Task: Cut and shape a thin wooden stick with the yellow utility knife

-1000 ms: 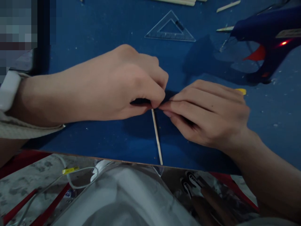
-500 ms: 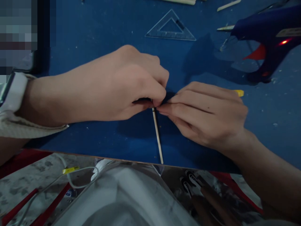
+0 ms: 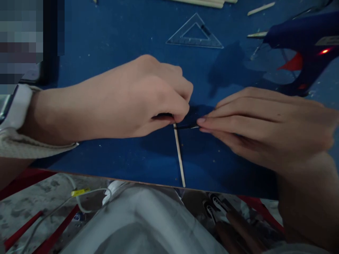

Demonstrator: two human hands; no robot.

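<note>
My left hand (image 3: 156,95) is closed in a pinch on the upper part of a thin wooden stick (image 3: 179,155). The stick's lower end lies near the table's front edge; its top is hidden by my fingers. A narrow black strip (image 3: 185,127), its material unclear, runs sideways from the stick just below my left thumb. Its other end is pinched between the thumb and fingers of my right hand (image 3: 254,123), which lies to the right, apart from the left.
A clear set square (image 3: 177,38) lies beyond my hands. At the right is a dark blue glue gun (image 3: 288,33) with a lit red light. More wooden sticks (image 3: 209,3) lie at the back. The blue table (image 3: 111,155) ends close to my lap.
My right hand has drawn away to the right, and the black strip now shows stretched between it and the stick. My left hand keeps its pinch. The view has shifted slightly.
</note>
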